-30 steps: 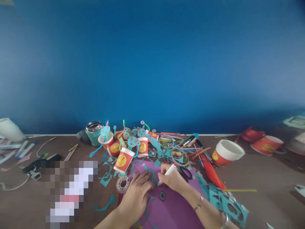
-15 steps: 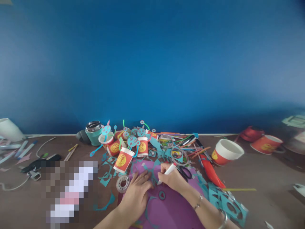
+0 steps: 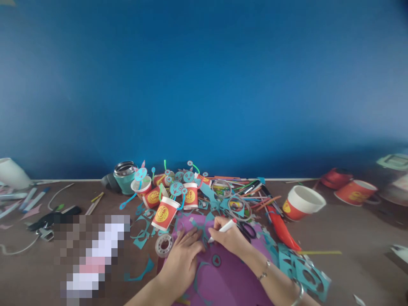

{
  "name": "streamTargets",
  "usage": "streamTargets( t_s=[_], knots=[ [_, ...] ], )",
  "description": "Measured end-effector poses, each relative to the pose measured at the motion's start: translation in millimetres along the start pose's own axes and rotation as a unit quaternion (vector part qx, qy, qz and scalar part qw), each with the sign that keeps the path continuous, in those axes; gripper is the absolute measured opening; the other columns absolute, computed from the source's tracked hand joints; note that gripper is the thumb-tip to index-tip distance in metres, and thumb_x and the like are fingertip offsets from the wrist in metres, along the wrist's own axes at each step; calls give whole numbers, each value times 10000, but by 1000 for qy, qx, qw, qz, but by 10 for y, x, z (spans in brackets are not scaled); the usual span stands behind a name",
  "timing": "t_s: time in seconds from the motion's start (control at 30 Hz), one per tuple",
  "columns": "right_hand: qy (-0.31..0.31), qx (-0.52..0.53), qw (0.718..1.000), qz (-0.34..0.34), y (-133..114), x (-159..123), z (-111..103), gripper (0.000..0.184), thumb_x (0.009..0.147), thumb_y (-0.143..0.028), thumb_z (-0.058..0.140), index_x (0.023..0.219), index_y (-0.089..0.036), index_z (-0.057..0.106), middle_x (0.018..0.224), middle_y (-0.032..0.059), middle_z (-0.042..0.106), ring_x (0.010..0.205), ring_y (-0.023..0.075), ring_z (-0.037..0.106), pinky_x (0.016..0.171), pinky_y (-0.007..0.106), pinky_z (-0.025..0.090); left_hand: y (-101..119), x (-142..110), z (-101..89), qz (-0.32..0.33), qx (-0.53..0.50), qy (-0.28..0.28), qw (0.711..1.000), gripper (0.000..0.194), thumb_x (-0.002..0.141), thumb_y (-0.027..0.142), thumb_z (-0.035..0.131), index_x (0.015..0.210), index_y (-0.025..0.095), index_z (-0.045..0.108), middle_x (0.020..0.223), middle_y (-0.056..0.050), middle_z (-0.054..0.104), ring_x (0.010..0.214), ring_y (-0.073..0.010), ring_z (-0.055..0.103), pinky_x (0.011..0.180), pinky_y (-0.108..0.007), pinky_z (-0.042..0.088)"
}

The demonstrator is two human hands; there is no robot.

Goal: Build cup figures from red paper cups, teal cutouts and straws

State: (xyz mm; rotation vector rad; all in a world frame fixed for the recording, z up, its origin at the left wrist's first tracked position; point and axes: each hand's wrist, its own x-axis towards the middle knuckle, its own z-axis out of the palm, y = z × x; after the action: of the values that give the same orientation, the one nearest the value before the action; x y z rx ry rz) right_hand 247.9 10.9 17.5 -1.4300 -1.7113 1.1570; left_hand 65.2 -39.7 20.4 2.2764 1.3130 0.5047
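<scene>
A white marker with a red end is gripped in my right hand, its tip slanting down to a small blue-green paper piece on the purple sheet. My left hand lies flat beside it, fingers stretched out over the sheet and the paper piece's edge, partly hiding it. Below the marker tip rests a small blue-green disc with a red heart-like mark. A roll of clear tape sits left of my left hand. Black-handled scissors lie just behind my right hand.
Red-and-white paper cups with blue-green paper faces stand behind my hands. Blue-green scraps lie at the right, near a red pouch and stacked cups. A teal flask stands back left.
My right hand and the marker tip have shifted slightly left and away from me over the paper piece. My left hand stays in place.
</scene>
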Motion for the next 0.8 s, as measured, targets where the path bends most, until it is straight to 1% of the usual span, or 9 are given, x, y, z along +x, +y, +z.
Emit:
streamTargets(
  t_s=[0.23, 0.53, 0.63, 0.8],
  knots=[
    [-6, -14, 1000, 12, -1, 7, -5, 205, 656, -223, 506, 525, -224, 348, 414, -90, 346, 411, 71, 331, 403, 192, 233, -8, -4, 7, -6, 3, -3, 1000, 449, 682, -29, 386, 935, 238, 643, 1350, -29, 543, 1308, -200, 407, 1120, -473, 229],
    [-9, -11, 1000, -3, 32, 1, 3, 216, 689, -238, 528, 545, -218, 368, 430, -86, 378, 426, 71, 339, 411, 187, 240, -19, -6, 17, -5, 0, -4, 1000, 448, 682, -24, 393, 937, 248, 642, 1354, -18, 539, 1313, -194, 399, 1126, -465, 215],
    [-7, -10, 1000, -9, 50, 6, 5, 215, 702, -243, 535, 558, -216, 377, 440, -81, 404, 433, 74, 358, 418, 186, 255, -13, -1, 5, -6, 1, -6, 1000, 452, 676, -27, 391, 936, 245, 642, 1346, -24, 545, 1310, -193, 402, 1127, -465, 213],
    [-3, -15, 1000, 0, 24, -3, 4, 213, 721, -257, 537, 570, -211, 394, 447, -72, 438, 448, 81, 392, 435, 187, 287, -13, -5, 7, -5, 5, 0, 1000, 450, 683, -28, 383, 934, 243, 640, 1352, -24, 540, 1312, -187, 399, 1125, -460, 223]
  ],
)
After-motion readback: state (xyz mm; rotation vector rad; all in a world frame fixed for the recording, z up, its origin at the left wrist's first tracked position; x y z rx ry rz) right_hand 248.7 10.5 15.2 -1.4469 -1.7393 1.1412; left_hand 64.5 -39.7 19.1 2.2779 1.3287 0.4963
